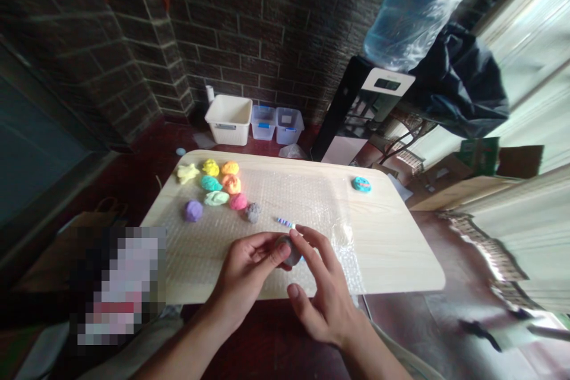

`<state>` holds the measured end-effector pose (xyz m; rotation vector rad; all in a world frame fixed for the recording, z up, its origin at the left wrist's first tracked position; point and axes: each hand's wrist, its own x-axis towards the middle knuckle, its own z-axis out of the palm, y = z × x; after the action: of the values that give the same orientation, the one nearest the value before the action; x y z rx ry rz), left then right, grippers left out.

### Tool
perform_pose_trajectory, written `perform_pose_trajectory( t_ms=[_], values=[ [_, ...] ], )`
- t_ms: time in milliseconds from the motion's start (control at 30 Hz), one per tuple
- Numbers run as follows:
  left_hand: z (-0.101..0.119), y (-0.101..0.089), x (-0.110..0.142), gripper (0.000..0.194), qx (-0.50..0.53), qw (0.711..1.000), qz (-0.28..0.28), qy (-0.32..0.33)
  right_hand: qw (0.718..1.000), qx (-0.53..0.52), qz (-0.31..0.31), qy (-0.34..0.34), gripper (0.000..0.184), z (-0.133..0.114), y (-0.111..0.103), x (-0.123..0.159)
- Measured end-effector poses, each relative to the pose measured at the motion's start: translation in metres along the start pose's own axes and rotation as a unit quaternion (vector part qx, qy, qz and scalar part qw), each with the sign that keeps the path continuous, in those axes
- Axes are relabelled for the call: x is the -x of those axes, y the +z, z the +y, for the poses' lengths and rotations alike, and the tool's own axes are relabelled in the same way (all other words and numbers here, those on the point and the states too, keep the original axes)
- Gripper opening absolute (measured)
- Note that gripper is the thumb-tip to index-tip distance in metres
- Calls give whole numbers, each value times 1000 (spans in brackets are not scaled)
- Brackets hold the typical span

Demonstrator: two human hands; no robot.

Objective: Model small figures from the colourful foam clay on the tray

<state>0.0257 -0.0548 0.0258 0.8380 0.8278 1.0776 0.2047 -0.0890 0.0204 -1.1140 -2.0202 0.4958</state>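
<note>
My left hand [247,270] and my right hand [320,288] meet over the near part of a light wooden table [401,249]. Between their fingertips they pinch a small grey lump of clay [289,249]. A sheet of bubble wrap [267,202] lies under them. Several coloured clay lumps sit at the far left of the sheet: yellow [211,167], orange [230,168], teal [211,183], pink [238,201], purple [193,210] and grey [253,212]. A thin striped clay stick [285,222] lies just beyond my fingers.
A blue clay disc [361,184] rests on the table's far right. White and clear plastic bins [229,120] stand on the floor by the brick wall. A water dispenser [360,113] stands at the right. A blurred patch covers the lower left.
</note>
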Motion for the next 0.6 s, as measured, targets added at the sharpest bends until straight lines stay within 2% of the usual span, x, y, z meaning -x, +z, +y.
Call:
perform_pose_trajectory(
  t_ms=[200,300,433,600],
  values=[
    [-1,0,-1,30,2,1000,5,-2,997,74,-3,-34,79,4,1,-1],
    [-1,0,-1,31,-4,1000,14,1,997,70,-16,-30,80,3,1,-3],
    [1,1,-1,33,-3,1000,17,-1,997,-81,-4,20,68,-2,6,-1],
    [2,1,-2,36,14,1000,12,1,956,-270,46,101,58,-5,16,7]
  ],
)
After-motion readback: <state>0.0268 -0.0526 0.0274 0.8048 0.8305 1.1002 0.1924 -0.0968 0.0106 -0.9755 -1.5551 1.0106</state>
